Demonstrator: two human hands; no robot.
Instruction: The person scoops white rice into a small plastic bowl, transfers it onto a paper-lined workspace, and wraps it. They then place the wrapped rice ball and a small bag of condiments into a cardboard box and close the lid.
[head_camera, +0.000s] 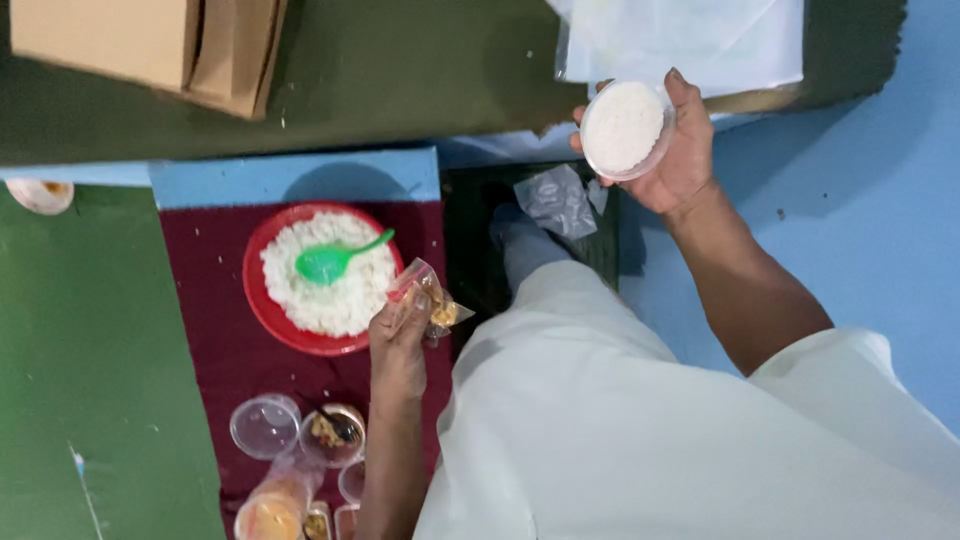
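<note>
The head camera looks straight down on a person in a white garment, standing over low surfaces covered in green, dark red and blue.

The right hand (668, 150) is raised at the upper right. Its fingers curl around a round clear tub (624, 128) filled level with white rice, gripping it by the rim. The tub is held in the air over the edge of a dark green table (400, 80), just beside a sheet of clear plastic (690, 35) that lies at the table's far right end.

The left hand (400, 340) is lower and nearer the middle. It pinches a small clear packet (432, 300) between thumb and fingers. The packet seems to hold something yellowish brown, though the contents are too small to make out.

Just left of that hand, a red bowl (262, 300) sits on a dark red cloth (200, 300). The bowl is heaped with white rice, and a green spoon (335, 260) lies on top of the rice, its handle pointing right.

Nearer the person, on the same cloth, stand several small clear cups. One cup (265, 427) is empty, and a second cup (333, 435) beside it holds a dark filling. More tubs crowd the near edge of the frame, partly cut off.

A cardboard box (150, 45) rests on the dark green table at the far left. A crumpled plastic bag (558, 203) lies on a dark surface between the two hands, below the tub.
</note>
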